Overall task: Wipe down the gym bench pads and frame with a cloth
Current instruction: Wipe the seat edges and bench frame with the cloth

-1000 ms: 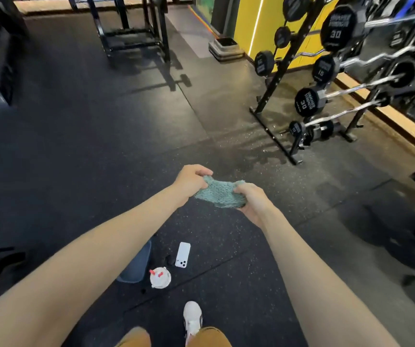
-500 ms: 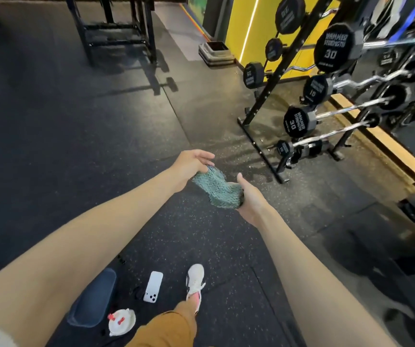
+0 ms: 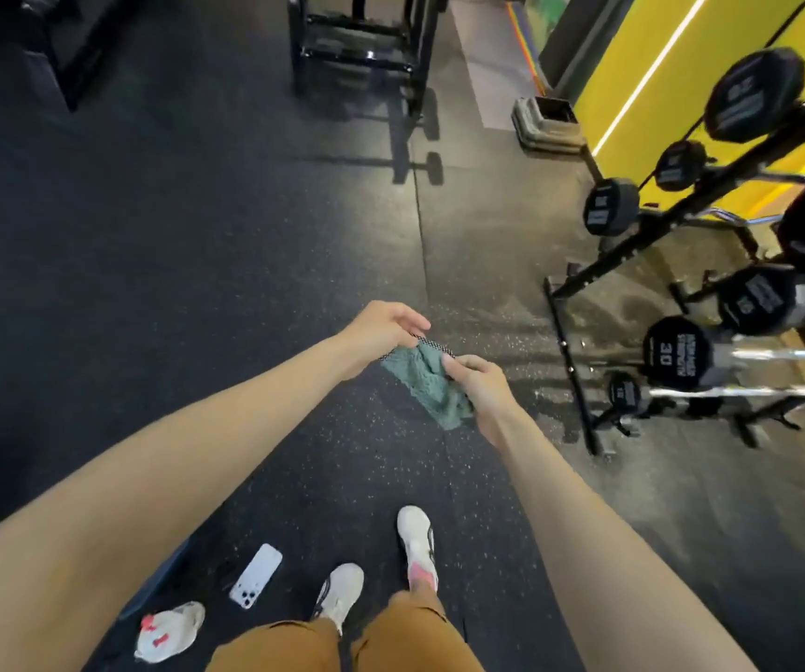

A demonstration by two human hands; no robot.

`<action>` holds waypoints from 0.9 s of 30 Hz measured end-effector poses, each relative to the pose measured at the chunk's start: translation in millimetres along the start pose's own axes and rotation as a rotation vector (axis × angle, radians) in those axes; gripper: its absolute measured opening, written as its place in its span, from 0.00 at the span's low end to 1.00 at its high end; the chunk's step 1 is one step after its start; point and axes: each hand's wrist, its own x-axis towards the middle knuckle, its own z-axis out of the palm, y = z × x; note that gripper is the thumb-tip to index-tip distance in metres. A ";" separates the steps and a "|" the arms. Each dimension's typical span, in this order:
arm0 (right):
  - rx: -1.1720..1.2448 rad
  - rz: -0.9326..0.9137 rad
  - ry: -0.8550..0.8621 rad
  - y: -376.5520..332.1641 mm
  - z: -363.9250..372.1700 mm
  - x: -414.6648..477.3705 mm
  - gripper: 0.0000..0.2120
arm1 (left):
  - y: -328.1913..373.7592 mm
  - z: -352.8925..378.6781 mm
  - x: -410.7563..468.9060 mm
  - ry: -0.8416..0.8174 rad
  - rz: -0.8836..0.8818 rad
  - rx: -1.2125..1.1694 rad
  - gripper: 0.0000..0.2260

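Note:
A teal-green cloth (image 3: 427, 386) with a dark checkered edge hangs between both hands, out in front of me above the black rubber floor. My left hand (image 3: 383, 327) pinches its upper left corner. My right hand (image 3: 480, 390) grips the cloth's right side, and the loose end droops below that hand. A black metal frame (image 3: 359, 55), possibly a bench or rack, stands at the far top centre.
A barbell rack (image 3: 711, 293) with fixed-weight bars fills the right side. On the floor near my feet (image 3: 376, 569) lie a white phone (image 3: 256, 582), a white and red object (image 3: 167, 632) and a dark blue item (image 3: 160, 582). A dark step block (image 3: 548, 121) sits by the yellow wall.
I have stepped forward and both feet show now. The cloth has been drawn out longer between my hands, with the left hand pinching its corner and the right hand lower.

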 end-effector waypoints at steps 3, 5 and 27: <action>-0.049 0.001 -0.102 -24.1 15.8 41.9 0.12 | -13.8 -33.2 12.7 0.138 -0.073 -0.039 0.11; -0.072 0.016 -0.220 -42.6 34.4 66.9 0.12 | -29.2 -57.1 14.6 0.233 -0.128 -0.062 0.10; -0.727 -0.051 -0.853 -25.3 458.1 48.9 0.11 | -299.5 -208.4 -214.7 1.167 -0.809 -0.074 0.13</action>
